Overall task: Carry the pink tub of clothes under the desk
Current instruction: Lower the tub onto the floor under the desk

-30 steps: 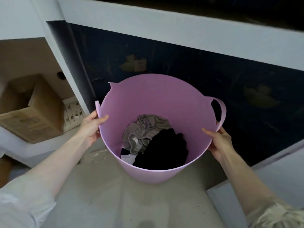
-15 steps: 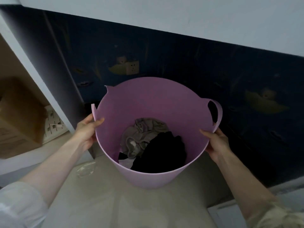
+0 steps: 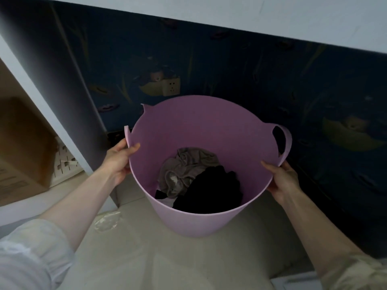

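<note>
- The left hand [image 3: 117, 162] is clamping the pink tub [image 3: 201, 130] rim at 9 o'clock.
- The right hand [image 3: 282, 181] is clamping it at 3 o'clock.
- The tub, holding clothes [image 3: 199, 181], is sitting beneath the desk [image 3: 272, 15] edge.

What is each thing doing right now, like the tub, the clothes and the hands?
pink tub: upright, gripped by its rim, one loop handle free
clothes: crumpled in the tub's bottom, grey and black
left hand: gripping the left rim
right hand: gripping the right rim
wall socket: nothing plugged in
</note>
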